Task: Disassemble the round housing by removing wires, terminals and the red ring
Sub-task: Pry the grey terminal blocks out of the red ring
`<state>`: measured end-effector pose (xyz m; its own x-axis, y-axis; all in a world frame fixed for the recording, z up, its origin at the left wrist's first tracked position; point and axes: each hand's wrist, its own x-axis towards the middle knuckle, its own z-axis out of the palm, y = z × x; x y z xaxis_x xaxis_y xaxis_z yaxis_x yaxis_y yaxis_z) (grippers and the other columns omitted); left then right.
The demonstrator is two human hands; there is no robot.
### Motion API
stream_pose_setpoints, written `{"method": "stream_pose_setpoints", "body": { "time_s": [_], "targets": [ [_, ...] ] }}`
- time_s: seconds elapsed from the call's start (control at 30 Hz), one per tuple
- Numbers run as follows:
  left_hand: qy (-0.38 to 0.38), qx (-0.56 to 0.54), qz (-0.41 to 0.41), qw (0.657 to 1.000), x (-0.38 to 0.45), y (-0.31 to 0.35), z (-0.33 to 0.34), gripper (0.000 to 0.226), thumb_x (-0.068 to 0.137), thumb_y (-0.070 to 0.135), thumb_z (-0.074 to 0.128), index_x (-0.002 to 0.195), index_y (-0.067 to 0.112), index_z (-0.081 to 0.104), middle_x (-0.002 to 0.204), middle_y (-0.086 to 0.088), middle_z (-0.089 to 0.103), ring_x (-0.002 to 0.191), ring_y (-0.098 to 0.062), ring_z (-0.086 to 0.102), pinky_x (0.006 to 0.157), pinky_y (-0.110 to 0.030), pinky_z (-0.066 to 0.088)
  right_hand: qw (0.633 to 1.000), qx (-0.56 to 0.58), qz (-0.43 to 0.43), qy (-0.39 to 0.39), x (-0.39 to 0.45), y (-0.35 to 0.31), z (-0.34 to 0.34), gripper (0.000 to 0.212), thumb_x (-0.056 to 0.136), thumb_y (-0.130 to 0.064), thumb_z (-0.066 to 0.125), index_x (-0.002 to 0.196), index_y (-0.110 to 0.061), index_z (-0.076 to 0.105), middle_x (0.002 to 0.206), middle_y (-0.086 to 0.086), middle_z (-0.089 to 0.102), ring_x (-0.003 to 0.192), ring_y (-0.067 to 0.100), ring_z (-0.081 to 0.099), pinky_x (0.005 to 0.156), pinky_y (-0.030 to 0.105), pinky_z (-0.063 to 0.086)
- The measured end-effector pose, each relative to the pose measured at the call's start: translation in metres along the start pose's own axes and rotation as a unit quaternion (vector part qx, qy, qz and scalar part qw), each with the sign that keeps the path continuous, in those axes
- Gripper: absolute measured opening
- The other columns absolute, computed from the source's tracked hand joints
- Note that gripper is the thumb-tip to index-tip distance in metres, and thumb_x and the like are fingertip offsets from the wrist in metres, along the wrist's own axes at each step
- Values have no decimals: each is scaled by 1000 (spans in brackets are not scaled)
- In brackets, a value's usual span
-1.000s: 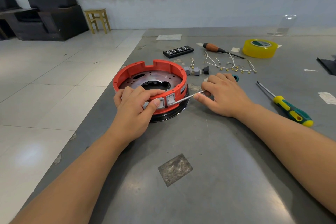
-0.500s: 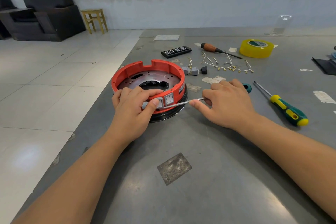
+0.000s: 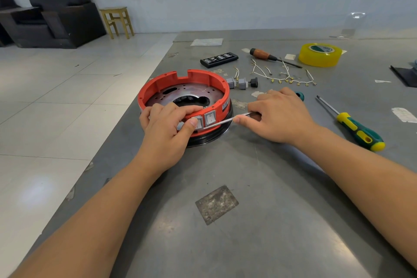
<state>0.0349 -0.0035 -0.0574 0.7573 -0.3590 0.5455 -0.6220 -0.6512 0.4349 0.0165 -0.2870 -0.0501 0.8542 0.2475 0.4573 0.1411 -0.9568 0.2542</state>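
Grey table [image 3: 270,221]: one red ring [image 3: 158,84], three screwdrivers, two hands.

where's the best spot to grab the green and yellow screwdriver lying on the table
Grip the green and yellow screwdriver by its thick handle, coming from above. It lies flat on the table, its thin shaft pointing away toward the far side, nothing touching it; the handle looks like the widest, easiest part to wrap a hand around.

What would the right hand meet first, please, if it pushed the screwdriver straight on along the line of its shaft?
Most likely the grey switch under the left hand's thumb: the right hand aims the screwdriver leftward at the red ring's side wall, and the tip seems to be at that switch's edge already.
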Motion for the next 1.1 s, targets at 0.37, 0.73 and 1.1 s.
{"method": "stream_pose_setpoints", "body": {
  "time_s": [0.37, 0.73, 1.1],
  "targets": [
    [-5, -1, -1, 1000, 0, 0, -1, 39, 101, 47, 39, 133, 44, 60, 107, 19, 54, 111, 0, 31, 108, -30, 13, 992, -11, 16, 122, -6, -7, 4, 68, 95, -80, 26, 68, -25, 55, 75, -4, 55, 78, 21, 48, 84, 41, 35],
    [-5, 5, 1, 1000, -1, -1, 1, 40, 100, 48, 41, 133, 38, 61, 112, 19, 55, 113, 0, 32, 107, -30, 13, 992, -43, -8, 114, -10, -1, 2, 65, 98, -77, 29, 65, -24, 49, 67, -2, 54, 68, 23, 50, 72, 39, 35],
    [3, 21, 26, 999, -2, 0, 4, 36, 103, 48, 42, 132, 39, 61, 110, 20, 56, 112, 0, 33, 105, -29, 13, 996, -43, -28, 75, -15, 7, -5, 68, 97, -76, 21, 63, -24, 48, 63, -4, 53, 64, 22, 51, 65, 34, 31]
  ]
}}
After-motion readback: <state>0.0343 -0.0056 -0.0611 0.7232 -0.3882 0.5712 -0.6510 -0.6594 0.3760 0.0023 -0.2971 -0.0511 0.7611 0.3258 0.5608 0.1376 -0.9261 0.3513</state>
